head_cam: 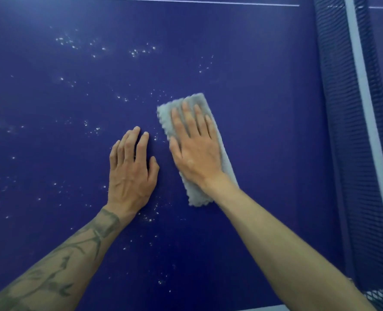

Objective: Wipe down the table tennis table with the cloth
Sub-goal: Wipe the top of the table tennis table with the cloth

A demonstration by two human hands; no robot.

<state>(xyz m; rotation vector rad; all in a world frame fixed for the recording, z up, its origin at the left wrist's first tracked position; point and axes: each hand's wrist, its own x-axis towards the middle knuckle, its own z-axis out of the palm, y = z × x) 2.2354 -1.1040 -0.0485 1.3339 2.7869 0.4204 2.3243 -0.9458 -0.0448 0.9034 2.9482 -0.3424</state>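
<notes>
The right hand (195, 149) lies flat just right of the frame's centre, fingers a little apart and pressing palm-down on the folded grey cloth (227, 167), clamped on nothing; the left hand (131, 173) rests beside it, open, on the bare blue table (264, 86). The cloth's long axis runs from upper left to lower right, in line with the right forearm. Most white specks (139, 52) lie above and left of the fingers, so the next stroke probably goes that way, away from the net (343, 108) at right.
</notes>
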